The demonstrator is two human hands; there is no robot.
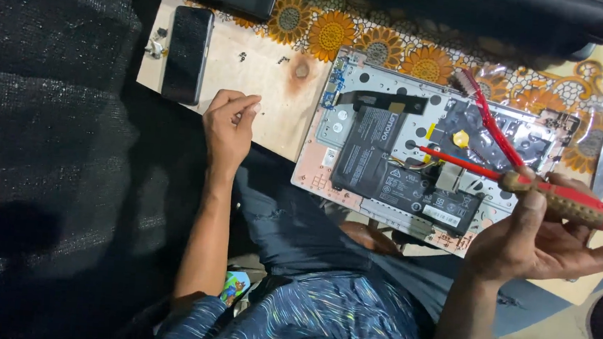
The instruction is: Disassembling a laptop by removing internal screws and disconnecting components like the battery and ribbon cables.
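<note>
- Head view, looking down over a lap in a blue streaked shirt [305,318].
- Left hand [228,125] resting at the near edge of a pale plywood board [272,82], thumb and fingertips [248,107] pinched together; too small to tell whether anything sits between them.
- Right hand [551,240] at the right, closed around the grimy red-and-brown handle of a screwdriver [527,184], its red shaft reaching left over the open machine.
- Also clamped in that same hand: a red-handled brush [492,126], angled up and away to the far side.
- Opened laptop base [365,75], silver, bottom cover off, lying between the two hands, partly on the board and partly on the lap.
- Black flat battery pack [380,154] in the near middle of the base, screwdriver tip just above its right part.
- Dark smartphone [186,54] lying face up at the far left of the board.
- Small screws [242,57] scattered on the board, right of the phone.
- Sunflower-patterned cloth [325,29] beneath, at the far side.
</note>
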